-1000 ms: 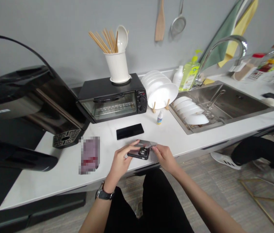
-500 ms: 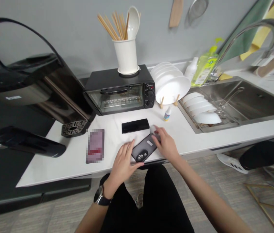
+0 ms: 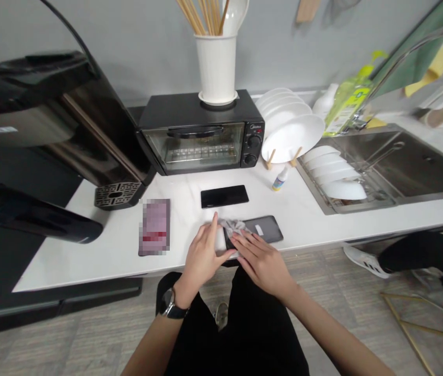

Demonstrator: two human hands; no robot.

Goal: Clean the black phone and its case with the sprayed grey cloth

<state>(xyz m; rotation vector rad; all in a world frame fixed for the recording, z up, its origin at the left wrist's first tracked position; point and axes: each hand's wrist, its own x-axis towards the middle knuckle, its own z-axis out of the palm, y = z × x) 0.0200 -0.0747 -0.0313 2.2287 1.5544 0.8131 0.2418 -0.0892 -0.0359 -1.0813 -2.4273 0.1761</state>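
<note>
A dark phone case with a pale label (image 3: 270, 230) lies flat near the counter's front edge. On its left end, a crumpled grey cloth (image 3: 234, 226) sits under the fingers of my right hand (image 3: 266, 263), which press it down. My left hand (image 3: 202, 254) is at the case's left end, thumb and fingers spread apart around it. Behind them lies a black phone (image 3: 224, 196), screen up. A small white bottle with a yellow base (image 3: 280, 179) stands behind and to the right.
A blurred purple item (image 3: 154, 227) lies on the left of the counter (image 3: 107, 256). Further back are a coffee machine (image 3: 100, 120), a toaster oven (image 3: 201, 141), a plate rack (image 3: 292, 138) and a sink (image 3: 433, 162) with bowls. A person's leg (image 3: 413, 256) shows at the right.
The case has turned to lie nearly level. My right hand has moved left across it with the cloth, which now covers its camera end. The view has shifted slightly.
</note>
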